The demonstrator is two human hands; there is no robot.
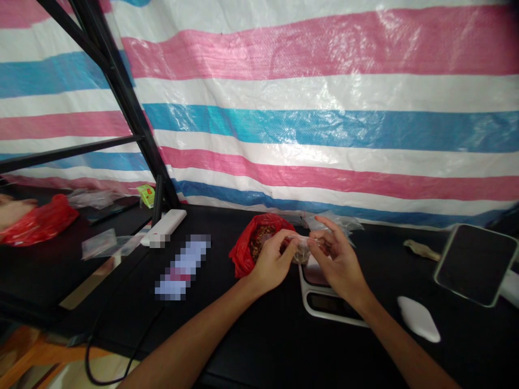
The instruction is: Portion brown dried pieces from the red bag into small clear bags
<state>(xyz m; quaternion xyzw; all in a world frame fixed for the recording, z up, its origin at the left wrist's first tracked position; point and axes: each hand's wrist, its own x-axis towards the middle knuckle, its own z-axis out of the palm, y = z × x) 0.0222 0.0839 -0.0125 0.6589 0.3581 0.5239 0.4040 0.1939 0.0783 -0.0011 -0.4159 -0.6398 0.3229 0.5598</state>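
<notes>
Both hands meet at a small clear plastic bag [301, 252] with greyish-brown contents in its lower part. My left hand [272, 263] pinches the left side of its top edge, and my right hand [339, 266] pinches the right side, its index finger raised. Partly under the right hand lies a white kitchen scale [310, 309] with a dark display. Just behind and left of my left hand, an open red plastic bag [242, 253] holds many small brown pieces [258, 241], too small to name. More clear plastic bags [352, 221] lie behind the right hand.
To the right are a phone-like device [475, 265], a white rounded case [419, 320] and a crumpled pale scrap [420, 249]. On the left lie a blurred-out phone-like object [184, 267] and a white power strip [168, 224]. Another person's hand [14, 209] touches a second red bag [48, 219].
</notes>
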